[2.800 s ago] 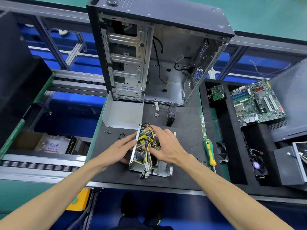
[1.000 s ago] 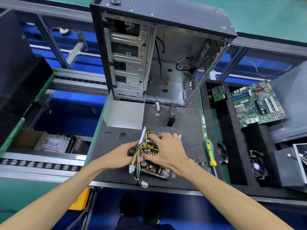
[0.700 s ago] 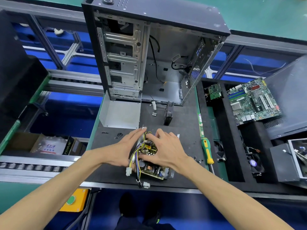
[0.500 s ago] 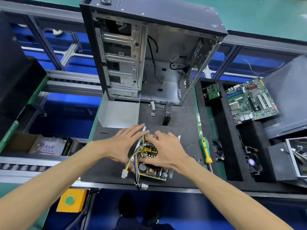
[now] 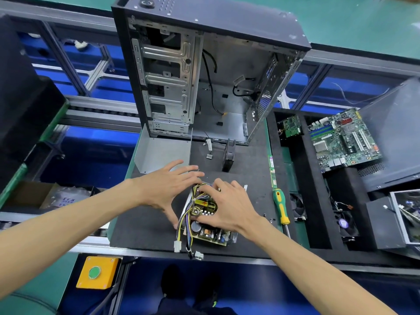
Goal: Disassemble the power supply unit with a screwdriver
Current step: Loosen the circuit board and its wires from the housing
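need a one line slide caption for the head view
Both hands, left hand and right hand, work on the opened power supply unit; the screwdriver lies unused beside it.

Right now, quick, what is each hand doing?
Left hand: open, fingers straight, against the power supply's left side.
Right hand: fingers curled over the power supply's circuit board, gripping it.

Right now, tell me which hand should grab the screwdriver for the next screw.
Right. The screwdriver lies on the mat just beyond the right hand, with nothing between them. The left hand sits on the far side of the power supply unit and would have to cross over it.
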`<state>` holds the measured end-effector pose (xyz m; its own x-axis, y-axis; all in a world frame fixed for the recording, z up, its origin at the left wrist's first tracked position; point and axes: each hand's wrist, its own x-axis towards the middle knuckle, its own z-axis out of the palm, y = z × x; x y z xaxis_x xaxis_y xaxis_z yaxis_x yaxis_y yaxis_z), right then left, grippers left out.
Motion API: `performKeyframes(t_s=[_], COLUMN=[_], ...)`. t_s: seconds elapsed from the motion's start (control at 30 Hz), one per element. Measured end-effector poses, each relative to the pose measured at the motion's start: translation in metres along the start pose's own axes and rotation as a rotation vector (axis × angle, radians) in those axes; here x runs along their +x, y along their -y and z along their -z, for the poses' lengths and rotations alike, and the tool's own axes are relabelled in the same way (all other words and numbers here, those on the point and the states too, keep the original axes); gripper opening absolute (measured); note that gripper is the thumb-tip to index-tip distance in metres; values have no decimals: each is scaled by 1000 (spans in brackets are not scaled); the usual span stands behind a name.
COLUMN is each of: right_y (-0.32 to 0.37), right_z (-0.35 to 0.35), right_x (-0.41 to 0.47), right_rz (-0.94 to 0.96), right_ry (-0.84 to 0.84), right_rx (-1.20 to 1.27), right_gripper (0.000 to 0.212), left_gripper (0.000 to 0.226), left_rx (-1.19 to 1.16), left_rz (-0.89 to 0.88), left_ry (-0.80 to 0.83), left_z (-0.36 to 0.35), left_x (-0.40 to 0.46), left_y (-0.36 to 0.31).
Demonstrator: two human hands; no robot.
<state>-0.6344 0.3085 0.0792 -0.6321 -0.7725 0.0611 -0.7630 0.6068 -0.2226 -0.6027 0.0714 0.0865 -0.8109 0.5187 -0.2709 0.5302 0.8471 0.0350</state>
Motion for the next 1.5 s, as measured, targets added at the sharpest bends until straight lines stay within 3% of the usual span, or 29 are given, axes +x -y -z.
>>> performKeyframes(t_s=[0.37, 0.7, 1.03, 1.23, 1.4, 1.5], right_y=[2, -7, -16, -20, -22, -22], right_z=[-4, -6, -12, -14, -16, -17], right_x=[-5, -15, -20, -19, -19, -19], right_rz=[-62, 68, 145, 134, 140, 138], right_ry=[-128, -262, -349, -363, -365, -366], right_rx=[45, 115, 141, 201, 212, 221], right_gripper=[66, 66, 64, 65, 69, 70], left_gripper=[143, 132, 101, 91, 65, 61], left_rx=[-32, -106, -272, -696, -903, -1092], left_rz=[65, 65, 52, 139, 242, 366], left_ry=[-47, -1, -115, -52, -87, -176], left_z=[2, 6, -1, -3, -1, -7], left_x=[-4, 3, 13, 9, 7, 7], left_y=[-10, -4, -6, -17, -20, -30])
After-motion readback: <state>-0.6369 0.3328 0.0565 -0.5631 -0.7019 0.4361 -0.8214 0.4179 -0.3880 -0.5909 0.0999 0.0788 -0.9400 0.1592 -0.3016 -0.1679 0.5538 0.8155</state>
